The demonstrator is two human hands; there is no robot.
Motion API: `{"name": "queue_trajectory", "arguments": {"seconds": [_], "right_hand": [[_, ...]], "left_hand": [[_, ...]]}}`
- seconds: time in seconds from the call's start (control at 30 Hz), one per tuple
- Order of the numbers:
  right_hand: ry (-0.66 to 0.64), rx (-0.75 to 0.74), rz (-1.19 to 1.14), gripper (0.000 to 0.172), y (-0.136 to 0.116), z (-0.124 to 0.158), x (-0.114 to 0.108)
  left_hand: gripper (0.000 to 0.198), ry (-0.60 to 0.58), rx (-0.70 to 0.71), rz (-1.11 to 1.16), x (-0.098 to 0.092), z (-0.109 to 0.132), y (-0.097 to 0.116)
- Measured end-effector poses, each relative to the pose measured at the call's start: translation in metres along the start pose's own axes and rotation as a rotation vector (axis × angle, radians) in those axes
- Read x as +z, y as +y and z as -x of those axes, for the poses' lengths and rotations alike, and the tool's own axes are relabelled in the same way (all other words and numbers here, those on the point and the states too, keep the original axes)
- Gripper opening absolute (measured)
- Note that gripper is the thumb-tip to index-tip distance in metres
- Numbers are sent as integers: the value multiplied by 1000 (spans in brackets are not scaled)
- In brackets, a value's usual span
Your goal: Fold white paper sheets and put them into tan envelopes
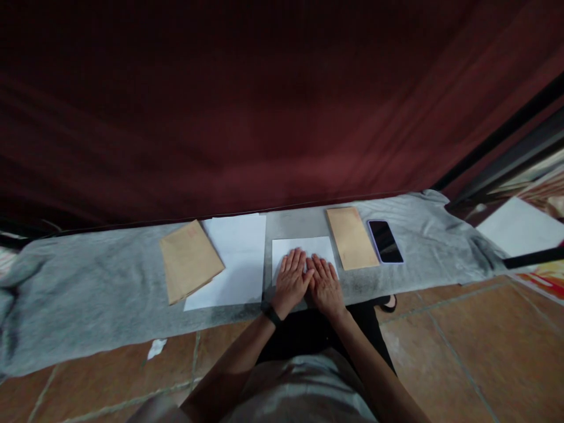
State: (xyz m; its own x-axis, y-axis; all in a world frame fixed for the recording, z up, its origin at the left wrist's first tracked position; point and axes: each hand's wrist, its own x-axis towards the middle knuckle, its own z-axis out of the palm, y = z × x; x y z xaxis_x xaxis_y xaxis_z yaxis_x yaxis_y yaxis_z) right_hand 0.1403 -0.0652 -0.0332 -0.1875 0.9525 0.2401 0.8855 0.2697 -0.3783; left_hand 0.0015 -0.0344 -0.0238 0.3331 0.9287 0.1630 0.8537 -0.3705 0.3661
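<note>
My left hand (289, 277) and my right hand (325, 285) lie flat, side by side, on a white sheet of paper (304, 242) whose visible size is smaller than the sheets to the left. The thumbs meet or nearly meet in the middle. Fingers on both hands are stretched out, pointing away from me, and part of the paper is hidden beneath them. Just right of the paper lies a brown envelope (352, 239). To the left, larger white sheets (242, 258) are partly covered by several brown envelopes (190, 258), stacked unevenly.
A phone (385, 241) in a pale purple case lies right of the single envelope. Grey cloth (97, 288) covers the long narrow surface. Behind it hangs a dark red curtain (264, 129). A crumpled white scrap (156, 348) lies on the tiled floor (440, 358).
</note>
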Motion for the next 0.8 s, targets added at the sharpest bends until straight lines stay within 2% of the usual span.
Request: {"name": "queue_trajectory", "arguments": {"seconds": [0.2,0.33,0.5,0.6,0.7,0.8], "right_hand": [[75,86,2,55,10,4,2],[99,114,-16,59,16,10,3],[117,174,-64,58,14,8,1],[112,171,-131,57,7,-10,-2],[39,45,-200,56,1,-39,0],[8,-17,-219,54,2,-64,6]], "left_hand": [[58,35,-120,-88,0,-6,-15],[59,74,-207,-120,-1,-2,-23],[61,153,-265,-127,-3,4,-21],[62,138,-193,-110,0,-3,-14],[63,63,-54,-66,6,-17,-7],[64,15,4,-58,12,-29,-8]]}}
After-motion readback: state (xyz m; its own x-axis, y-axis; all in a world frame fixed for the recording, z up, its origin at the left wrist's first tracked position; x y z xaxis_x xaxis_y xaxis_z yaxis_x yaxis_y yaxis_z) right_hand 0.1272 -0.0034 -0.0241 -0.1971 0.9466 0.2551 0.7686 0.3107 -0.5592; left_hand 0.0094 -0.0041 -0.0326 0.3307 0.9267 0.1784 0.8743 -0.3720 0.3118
